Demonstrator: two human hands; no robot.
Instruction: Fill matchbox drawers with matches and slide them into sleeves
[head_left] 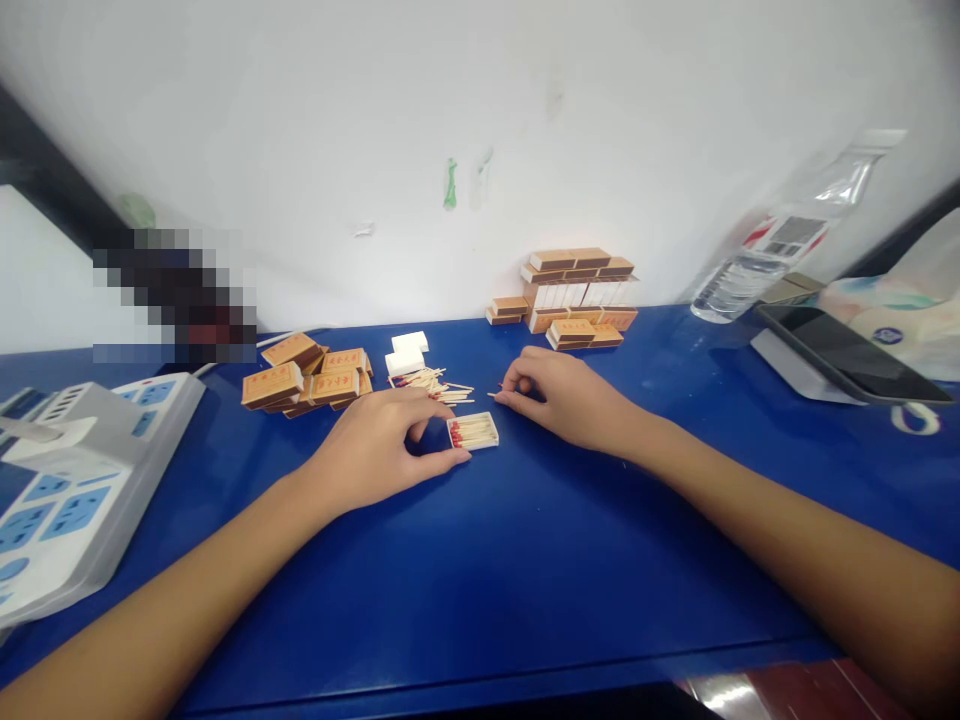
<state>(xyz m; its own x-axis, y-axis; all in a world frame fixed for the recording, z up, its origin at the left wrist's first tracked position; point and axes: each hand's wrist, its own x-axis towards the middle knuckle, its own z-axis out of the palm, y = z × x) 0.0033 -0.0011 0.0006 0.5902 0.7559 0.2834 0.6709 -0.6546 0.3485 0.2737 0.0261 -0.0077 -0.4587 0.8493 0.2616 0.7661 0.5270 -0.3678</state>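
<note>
A small white matchbox tray (484, 438) filled with red-headed matches lies on the blue table. My left hand (379, 440) grips its left end, with thumb and fingers at either side. To the right of the tray, my right hand (559, 395) pinches a single match (493, 395), whose pale end sticks out toward the left. A loose pile of matches (431, 382) lies just behind my left hand, which partly hides it. Behind that pile sit white blank box pieces (406, 361).
Orange matchboxes (337, 385) are heaped at left, and more stand stacked (574, 290) against the wall. At left is a white power strip (112, 500). A water bottle (795, 235), a phone (855, 350) and a tissue pack (907, 300) occupy the right side.
</note>
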